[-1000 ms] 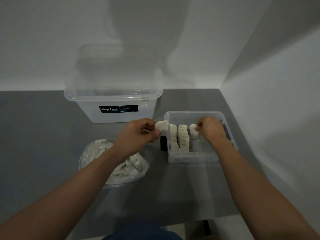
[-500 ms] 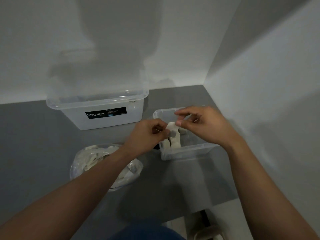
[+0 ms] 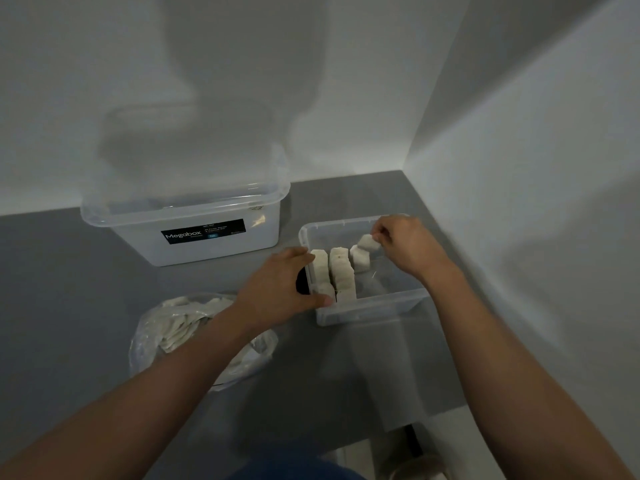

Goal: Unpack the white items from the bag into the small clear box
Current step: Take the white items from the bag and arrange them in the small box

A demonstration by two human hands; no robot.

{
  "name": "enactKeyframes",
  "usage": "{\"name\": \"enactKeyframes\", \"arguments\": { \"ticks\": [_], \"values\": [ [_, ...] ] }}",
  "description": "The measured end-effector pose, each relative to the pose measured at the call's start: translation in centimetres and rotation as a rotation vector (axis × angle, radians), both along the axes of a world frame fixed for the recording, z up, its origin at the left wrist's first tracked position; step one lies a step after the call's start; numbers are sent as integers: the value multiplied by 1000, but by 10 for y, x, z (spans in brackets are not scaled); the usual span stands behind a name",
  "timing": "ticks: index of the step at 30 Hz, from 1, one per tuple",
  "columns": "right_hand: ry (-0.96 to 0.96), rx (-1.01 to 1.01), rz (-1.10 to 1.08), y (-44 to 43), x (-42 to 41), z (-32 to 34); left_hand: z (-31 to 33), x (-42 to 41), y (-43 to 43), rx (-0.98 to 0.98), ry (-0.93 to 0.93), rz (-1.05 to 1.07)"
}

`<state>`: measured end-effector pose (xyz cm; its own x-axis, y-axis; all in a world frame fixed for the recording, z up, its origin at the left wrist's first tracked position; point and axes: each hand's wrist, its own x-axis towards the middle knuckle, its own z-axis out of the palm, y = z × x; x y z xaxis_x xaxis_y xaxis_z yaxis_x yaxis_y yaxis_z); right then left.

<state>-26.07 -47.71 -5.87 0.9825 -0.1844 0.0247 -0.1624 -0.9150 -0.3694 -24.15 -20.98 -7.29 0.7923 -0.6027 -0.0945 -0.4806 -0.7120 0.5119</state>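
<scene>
Although several white items already stand in the small clear box (image 3: 367, 306), the job looks only partly done. Seen from a head-worn camera looking down, a person's two bare arms reach over a grey tabletop (image 3: 69, 271) set in a corner of pale walls.

The small clear box sits toward the right. Inside it, white items stand on edge in rows: one row (image 3: 320, 271) against the left wall, a second row (image 3: 343, 275) just beside it, and a short third row (image 3: 360, 259) begun further right. The right part of the box floor is bare.

The right hand (image 3: 407, 244) is over the far side of the box, fingers pinched closed on one white item (image 3: 367, 242), which it holds just above the third row. This piece appears about to be set down there, though it is not yet placed.

The left hand (image 3: 280, 289) curls around the box's left wall, thumb along the near edge and fingers over the rim, apparently steadying it; it holds no item.

Near the left forearm, on the tabletop, lies the clear plastic bag (image 3: 166, 337), slumped and open, with a loose heap of white items showing through it. Judging by that heap, a good deal remains to be moved.

Behind, to the left, stands a larger clear lidded box (image 3: 194, 237) with a dark label reading Megabox. It plays no visible part here.
</scene>
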Motion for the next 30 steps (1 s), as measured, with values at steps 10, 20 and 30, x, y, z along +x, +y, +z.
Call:
{"name": "enactKeyframes", "arguments": {
  "ticks": [10, 20, 30],
  "values": [
    [264, -93, 40, -4, 18, -50, -1, 1, 1, 24, 14, 12],
    [195, -82, -34, -1, 22, -45, 6, -2, -1, 22, 32, 28],
    [-13, 61, -125, -3, -1, -27, 8, 0, 0, 33, 20, -17]
  ]
}}
